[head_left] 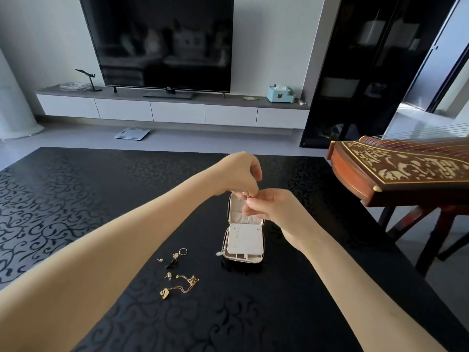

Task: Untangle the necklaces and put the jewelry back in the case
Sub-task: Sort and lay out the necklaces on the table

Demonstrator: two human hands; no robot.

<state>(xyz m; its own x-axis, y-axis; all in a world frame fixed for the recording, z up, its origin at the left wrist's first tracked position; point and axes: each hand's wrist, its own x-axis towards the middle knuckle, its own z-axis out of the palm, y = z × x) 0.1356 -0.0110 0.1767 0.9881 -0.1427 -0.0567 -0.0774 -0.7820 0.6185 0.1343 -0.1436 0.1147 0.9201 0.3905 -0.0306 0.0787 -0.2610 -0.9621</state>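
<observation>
Head cam: open jewelry case (pixel 245 240) sits mid-way across the black patterned table (pixel 76 199). Its lid half lies toward 12 o'clock, and the near half holds a pale pad w/ a few tiny pieces. Both hands hover over the lid half. Left hand (pixel 241 174) reaches in from 8 o'clock, fingers curled, tips down. Right hand (pixel 274 207) reaches in from 5 o'clock, thumb & forefinger pinched. The tips of both hands meet. Can't tell what's gripped, if anything: too fine to see. At 8 o'clock of the case, apart from it, lie a ring (pixel 183 251), small earrings (pixel 175 256) and, nearer, tangled gold necklaces (pixel 186 282) w/ a pendant (pixel 165 293). Wooden zither (pixel 396 174) at 2 o'clock, TV (pixel 162 41) at 12.
</observation>
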